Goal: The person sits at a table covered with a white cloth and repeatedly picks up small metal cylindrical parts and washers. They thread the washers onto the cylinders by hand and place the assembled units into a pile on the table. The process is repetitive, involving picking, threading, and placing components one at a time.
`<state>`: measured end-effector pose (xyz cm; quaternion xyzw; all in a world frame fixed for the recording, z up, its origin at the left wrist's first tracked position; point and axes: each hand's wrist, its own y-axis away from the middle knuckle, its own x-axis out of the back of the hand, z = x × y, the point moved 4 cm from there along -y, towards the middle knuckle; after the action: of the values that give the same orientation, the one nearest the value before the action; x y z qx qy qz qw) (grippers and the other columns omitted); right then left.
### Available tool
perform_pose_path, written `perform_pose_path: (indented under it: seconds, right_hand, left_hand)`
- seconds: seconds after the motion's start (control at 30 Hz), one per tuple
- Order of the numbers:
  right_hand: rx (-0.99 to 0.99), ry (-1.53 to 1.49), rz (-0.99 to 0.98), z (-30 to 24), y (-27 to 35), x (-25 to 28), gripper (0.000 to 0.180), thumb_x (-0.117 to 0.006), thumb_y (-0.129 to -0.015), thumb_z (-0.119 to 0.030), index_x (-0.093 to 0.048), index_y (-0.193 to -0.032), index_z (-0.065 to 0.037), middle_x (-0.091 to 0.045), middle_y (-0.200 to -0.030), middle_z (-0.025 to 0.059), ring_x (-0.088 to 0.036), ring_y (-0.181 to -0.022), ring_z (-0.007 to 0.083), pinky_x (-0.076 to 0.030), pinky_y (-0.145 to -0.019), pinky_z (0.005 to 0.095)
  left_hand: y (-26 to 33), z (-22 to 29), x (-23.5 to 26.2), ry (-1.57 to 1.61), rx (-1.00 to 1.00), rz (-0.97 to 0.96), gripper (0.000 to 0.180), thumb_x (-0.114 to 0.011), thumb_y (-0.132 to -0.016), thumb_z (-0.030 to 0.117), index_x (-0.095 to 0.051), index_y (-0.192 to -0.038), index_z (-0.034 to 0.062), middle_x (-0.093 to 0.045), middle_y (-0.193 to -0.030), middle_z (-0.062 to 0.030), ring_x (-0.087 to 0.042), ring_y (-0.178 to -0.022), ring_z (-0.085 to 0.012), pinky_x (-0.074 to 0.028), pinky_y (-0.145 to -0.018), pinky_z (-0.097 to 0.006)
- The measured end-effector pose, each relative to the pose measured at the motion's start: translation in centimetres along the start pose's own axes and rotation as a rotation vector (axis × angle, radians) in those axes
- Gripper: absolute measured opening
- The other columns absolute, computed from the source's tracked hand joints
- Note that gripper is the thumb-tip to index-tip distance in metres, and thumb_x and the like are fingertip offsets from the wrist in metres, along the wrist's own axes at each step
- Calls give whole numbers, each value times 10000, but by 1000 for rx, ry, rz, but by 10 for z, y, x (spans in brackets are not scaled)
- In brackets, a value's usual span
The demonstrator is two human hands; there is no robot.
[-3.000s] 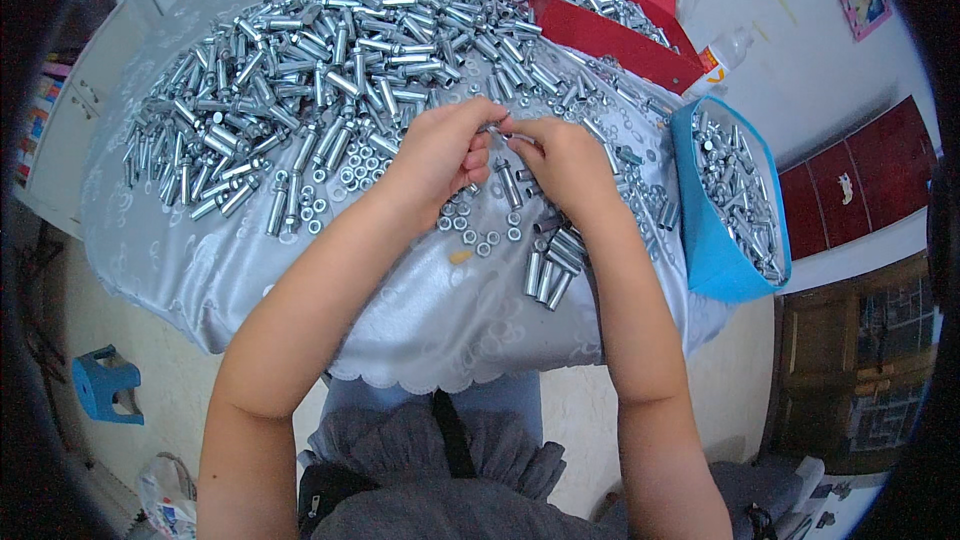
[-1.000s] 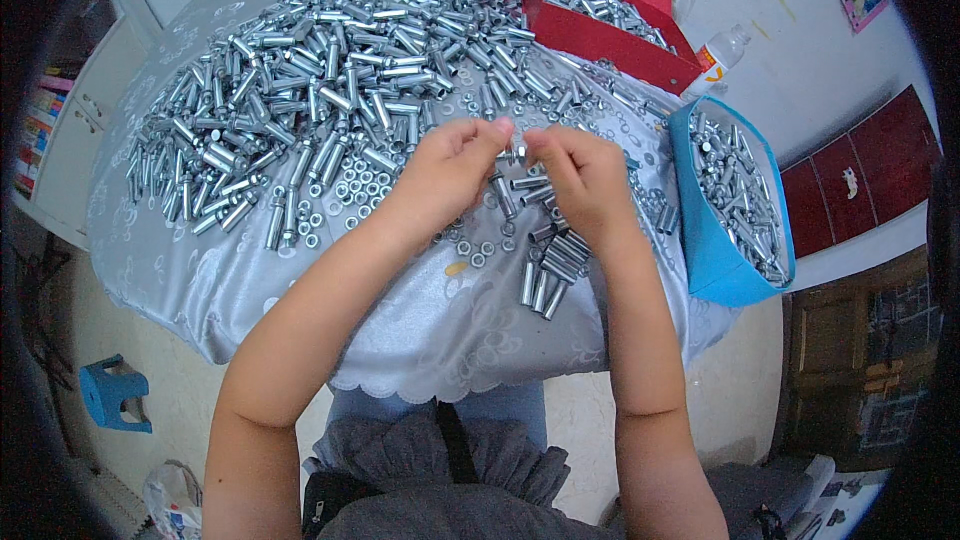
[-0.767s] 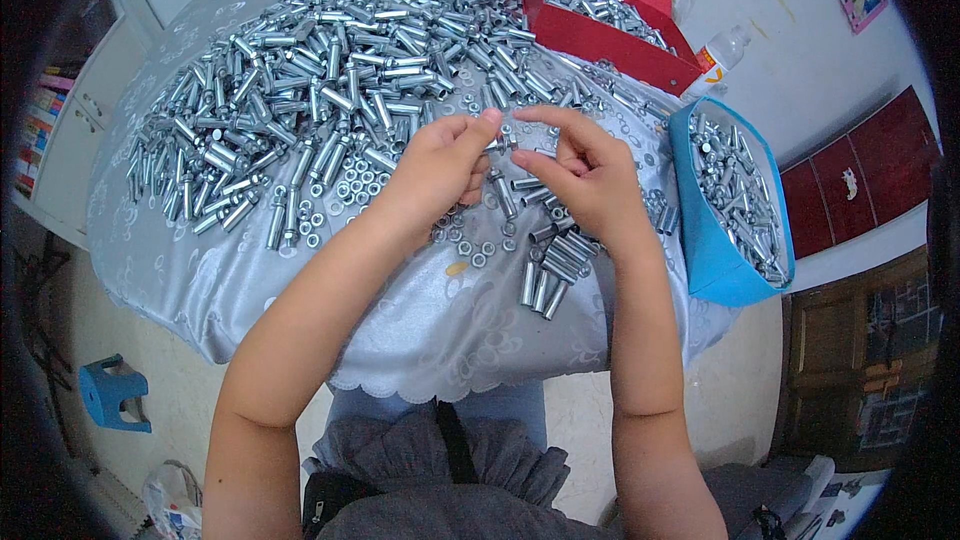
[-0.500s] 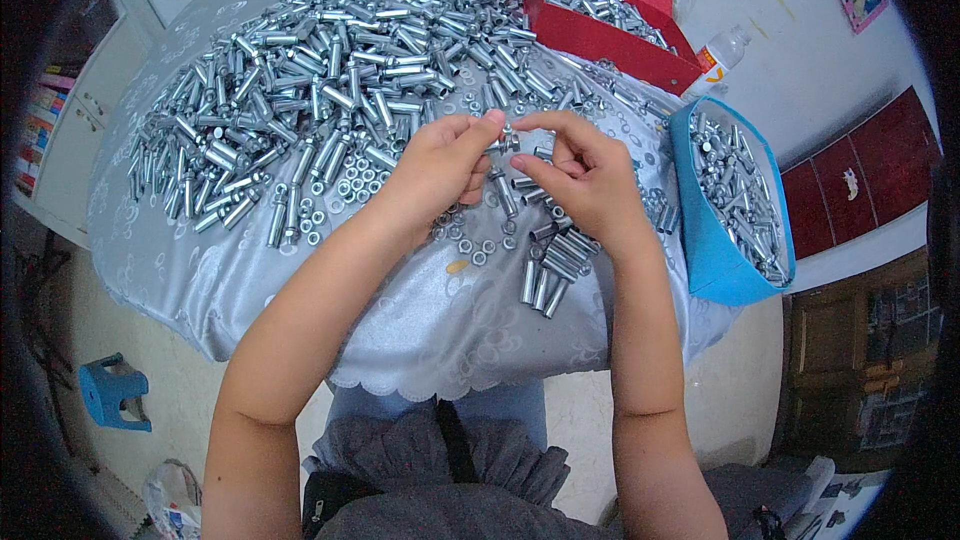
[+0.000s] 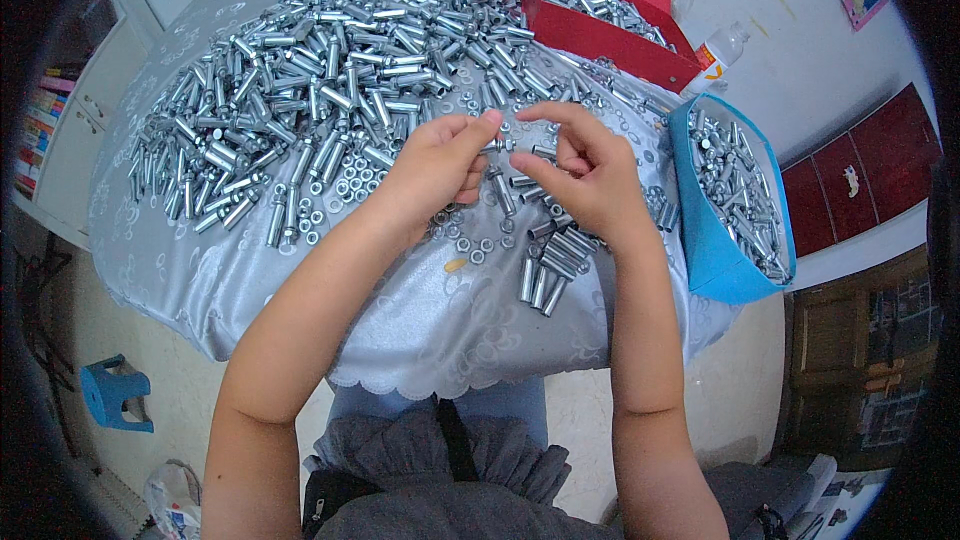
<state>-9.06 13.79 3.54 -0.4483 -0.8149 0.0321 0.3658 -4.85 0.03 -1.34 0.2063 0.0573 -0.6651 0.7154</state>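
My left hand (image 5: 437, 168) is closed, thumb pressed over its curled fingers, on a metal bolt (image 5: 503, 145) whose nut end pokes out to the right. Facing that end, my right hand (image 5: 598, 180) has its thumb and index finger spread apart, one on each side, with no visible grip on it. Beneath the hands lie loose hex nuts (image 5: 478, 248) and a small group of bare metal sleeves (image 5: 565, 258). To the left of my left hand is a large heap of silver sleeve anchors (image 5: 300, 90). The part of the bolt inside my left fist is hidden.
An open red box (image 5: 610, 35) of anchors stands at the back right, beside a plastic bottle (image 5: 720, 58). A blue fabric bin (image 5: 735, 210) full of anchors sits at the right edge of the cloth-covered table (image 5: 430, 340). A blue stool (image 5: 115, 395) is on the floor at left.
My right thumb and index finger have spread slightly wider, the index finger rising away from the bolt's end. My left hand holds the bolt in nearly the same place.
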Motion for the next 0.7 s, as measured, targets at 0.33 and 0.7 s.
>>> perform_pose_path:
  seconds: [0.33, 0.7]
  right_hand:
    - [28, 96, -25, 15, -3, -5, 279, -687, -732, -173, -601, -988, -104, -310, -507, 7, -323, -461, 94, -302, -439, 246]
    - [84, 129, -42, 14, -3, -8, 280, -726, -700, -130, -602, -947, -85, -257, -537, -51, -244, -500, 50, -218, -453, 216]
  left_hand:
    - [-1, -2, -1, -2, -9, -20, 275, -516, -876, 377, -480, -802, 114, -282, -534, 93, -234, -435, -25, -212, -408, -191]
    - [-2, -2, 1, -9, 10, -11, 281, -527, -874, 348, -515, -827, 71, -374, -566, 57, -300, -442, -37, -264, -418, -202]
